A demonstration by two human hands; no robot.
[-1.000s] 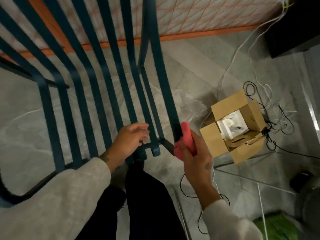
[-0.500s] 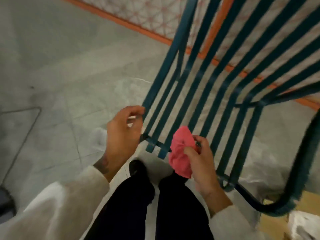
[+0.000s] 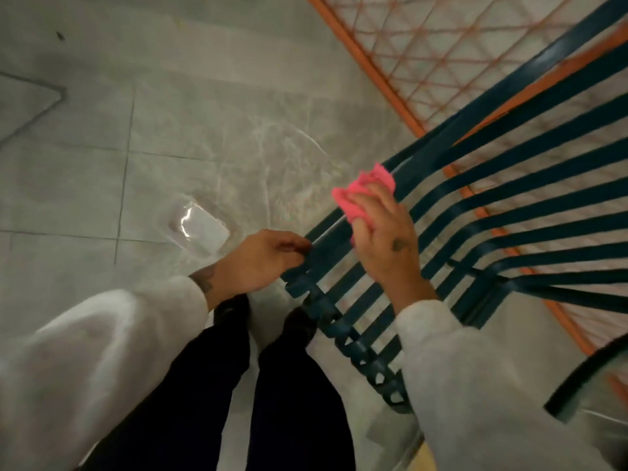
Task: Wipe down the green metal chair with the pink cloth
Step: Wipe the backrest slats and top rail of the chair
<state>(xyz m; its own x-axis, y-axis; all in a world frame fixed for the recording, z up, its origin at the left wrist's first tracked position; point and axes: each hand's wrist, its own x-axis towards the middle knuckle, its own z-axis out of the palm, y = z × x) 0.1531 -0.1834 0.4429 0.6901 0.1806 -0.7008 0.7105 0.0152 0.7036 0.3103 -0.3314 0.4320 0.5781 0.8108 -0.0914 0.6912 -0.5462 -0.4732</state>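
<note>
We look down on a grey tiled floor (image 3: 204,130) that fills the left and middle of the frame. The green chair (image 3: 331,258) takes up the right half, its slats fanning from the lower centre toward the upper right edge. Behind it, in the upper right, stands an orange lattice panel (image 3: 458,45). Pale sleeves (image 3: 85,368) come in from the lower left and lower right, with dark trousers (image 3: 272,402) between them at the bottom centre. The left hand (image 3: 261,260), in the centre, has its fingers curled round the end of the chair's outermost slat. The right hand (image 3: 387,243), just right of it, is clamped on the pink cloth (image 3: 360,192), which lies bunched against a slat right of centre. A clear plastic wrapper (image 3: 200,226) lies on the floor, left of the hands.
</note>
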